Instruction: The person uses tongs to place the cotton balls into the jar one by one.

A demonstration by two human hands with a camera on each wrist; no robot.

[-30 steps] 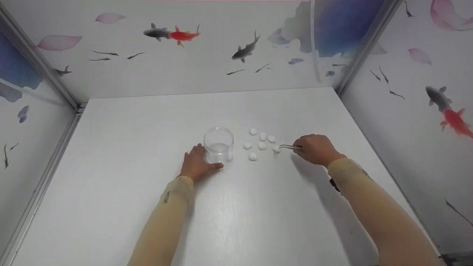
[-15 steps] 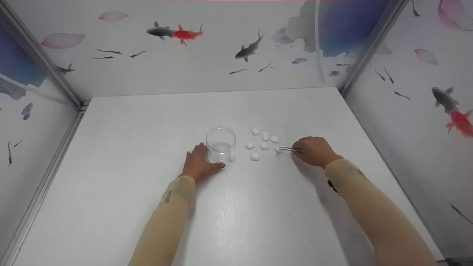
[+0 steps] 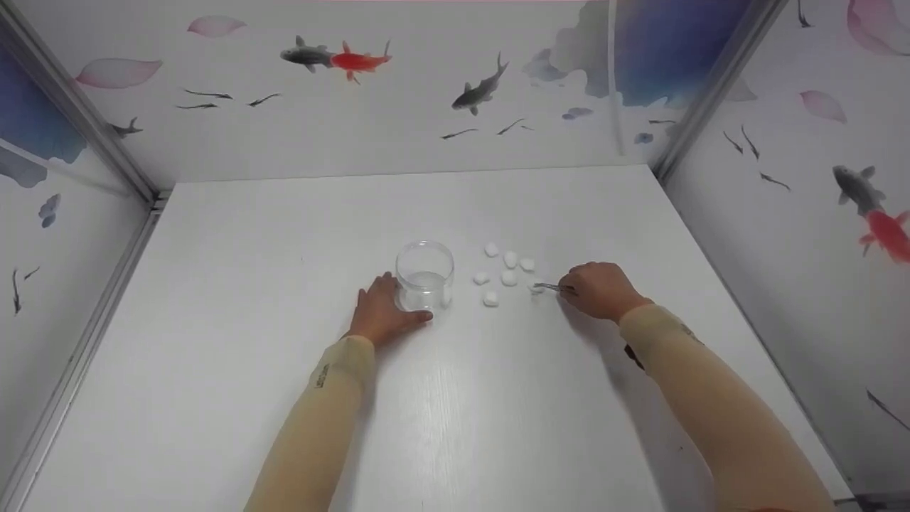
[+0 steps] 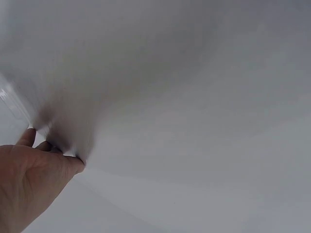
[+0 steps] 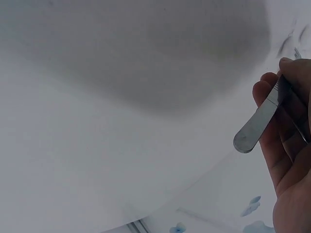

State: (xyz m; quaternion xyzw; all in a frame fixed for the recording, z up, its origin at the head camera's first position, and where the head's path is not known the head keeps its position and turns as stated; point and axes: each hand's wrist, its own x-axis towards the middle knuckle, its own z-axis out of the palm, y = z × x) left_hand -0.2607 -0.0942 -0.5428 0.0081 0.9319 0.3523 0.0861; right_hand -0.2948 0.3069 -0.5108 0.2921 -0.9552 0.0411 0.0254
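Here, the left hand (image 3: pixel 384 309) curls round the near left side of a clear jar (image 3: pixel 425 283), upright with its mouth up. Right of that grip, six white balls (image 3: pixel 509 278) lie on the table (image 3: pixel 462 412). Another ball (image 3: pixel 534 290) sits at the tips of the tweezers (image 3: pixel 551 287); whether pinched, I can't tell. Their long axis runs sideways, tips pointing left from the right hand (image 3: pixel 603 290), which pinches them.
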